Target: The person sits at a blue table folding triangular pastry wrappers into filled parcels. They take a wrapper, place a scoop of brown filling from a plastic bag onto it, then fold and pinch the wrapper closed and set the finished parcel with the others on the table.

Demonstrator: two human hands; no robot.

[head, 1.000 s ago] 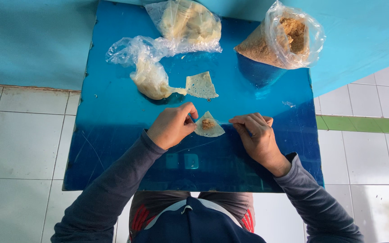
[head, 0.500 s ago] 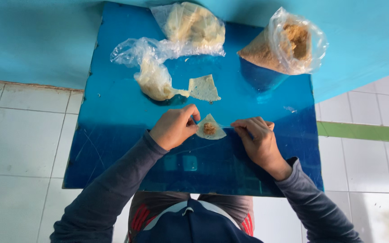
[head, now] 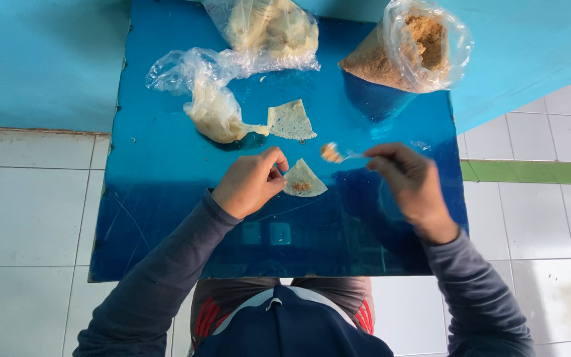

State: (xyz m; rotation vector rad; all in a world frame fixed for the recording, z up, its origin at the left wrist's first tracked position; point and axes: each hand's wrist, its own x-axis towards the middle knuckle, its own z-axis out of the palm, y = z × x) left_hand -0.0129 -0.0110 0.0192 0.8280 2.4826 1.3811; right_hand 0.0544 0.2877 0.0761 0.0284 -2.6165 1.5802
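My left hand (head: 251, 182) pinches the left corner of a pale triangular pastry wrapper (head: 303, 180) that lies on the blue table (head: 166, 172), with a bit of brown filling on it. My right hand (head: 408, 178) holds a small spoon (head: 338, 155) loaded with brown filling just above and to the right of that wrapper. A second triangular wrapper (head: 290, 121) lies flat farther back, beside an open plastic bag of wrappers (head: 214, 106).
A clear bag of brown filling (head: 410, 47) stands in a blue bowl at the back right. Another plastic bag of pale pieces (head: 269, 28) sits at the back centre. White floor tiles (head: 28, 225) surround the table; a turquoise wall (head: 41, 59) lies behind.
My right hand has left the wrapper, moved right and now carries a spoonful of filling. My left hand keeps holding the wrapper's corner.
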